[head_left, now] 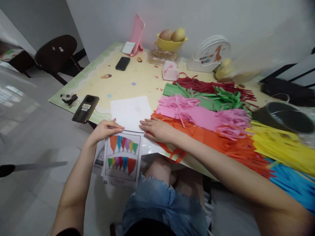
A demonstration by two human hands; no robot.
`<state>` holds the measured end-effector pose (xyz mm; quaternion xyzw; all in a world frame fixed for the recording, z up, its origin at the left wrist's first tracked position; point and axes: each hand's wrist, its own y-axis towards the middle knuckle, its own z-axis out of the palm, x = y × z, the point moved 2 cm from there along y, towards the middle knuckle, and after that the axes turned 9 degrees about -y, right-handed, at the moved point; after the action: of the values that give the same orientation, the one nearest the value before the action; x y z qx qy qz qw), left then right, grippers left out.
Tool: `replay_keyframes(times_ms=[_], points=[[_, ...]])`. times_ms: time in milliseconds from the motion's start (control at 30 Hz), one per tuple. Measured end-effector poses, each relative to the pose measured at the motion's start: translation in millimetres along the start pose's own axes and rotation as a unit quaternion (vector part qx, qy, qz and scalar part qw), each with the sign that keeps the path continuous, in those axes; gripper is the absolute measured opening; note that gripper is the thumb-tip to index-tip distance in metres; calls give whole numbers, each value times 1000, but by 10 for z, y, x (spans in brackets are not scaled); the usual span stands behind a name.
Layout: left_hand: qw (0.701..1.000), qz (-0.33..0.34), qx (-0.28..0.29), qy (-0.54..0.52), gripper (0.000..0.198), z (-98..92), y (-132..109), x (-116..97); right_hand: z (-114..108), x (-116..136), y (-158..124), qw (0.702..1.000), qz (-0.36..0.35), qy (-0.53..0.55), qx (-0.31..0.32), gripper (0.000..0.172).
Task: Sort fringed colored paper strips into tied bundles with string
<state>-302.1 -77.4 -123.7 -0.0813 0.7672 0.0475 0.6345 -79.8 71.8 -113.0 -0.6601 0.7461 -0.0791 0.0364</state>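
At the table's front edge, my left hand (pixel 107 130) pinches the top of a printed sheet (pixel 121 159), which hangs down past the edge. Two rows of coloured pennants are pictured on it. A blank white sheet of paper (pixel 130 109) lies on the table just beyond. My right hand (pixel 157 129) rests flat, fingers stretched toward the white paper, beside orange fringed strips (pixel 201 137). Behind these lie pink fringed strips (pixel 201 116), green fringed strips (pixel 206 100) and dark red fringed strips (pixel 209 85).
Yellow fringed strips (pixel 283 146), blue ones (pixel 292 183) and a dark bucket (pixel 283 116) are at right. A phone (pixel 86 108) and hair clip (pixel 70 99) sit near the left edge. Farther back are another phone (pixel 122 63), a pink stand (pixel 137 34) and a yellow fruit bowl (pixel 169 44).
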Motion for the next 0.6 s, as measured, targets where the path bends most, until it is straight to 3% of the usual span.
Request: replay_keyframes(times_ms=[67, 133, 200, 333, 467, 600], points=[[1000, 2, 28, 0, 19, 19, 42, 80, -111, -13, 33, 1000, 19, 15, 4, 28], [999, 7, 45, 7, 16, 51, 64, 128, -192, -41, 214, 996, 64, 50, -31, 26], [999, 9, 49, 16, 15, 80, 70, 141, -212, -76, 511, 983, 108, 105, -102, 27], [999, 2, 44, 24, 15, 106, 68, 123, -91, -111, 1195, 958, 110, 182, -191, 42], [999, -4, 42, 21, 17, 112, 64, 119, 9, -76, 1611, 957, 86, 180, -213, 48], [999, 1, 42, 15, 17, 115, 58, 119, 3, -2, 1719, 968, 58, 148, -195, 42]])
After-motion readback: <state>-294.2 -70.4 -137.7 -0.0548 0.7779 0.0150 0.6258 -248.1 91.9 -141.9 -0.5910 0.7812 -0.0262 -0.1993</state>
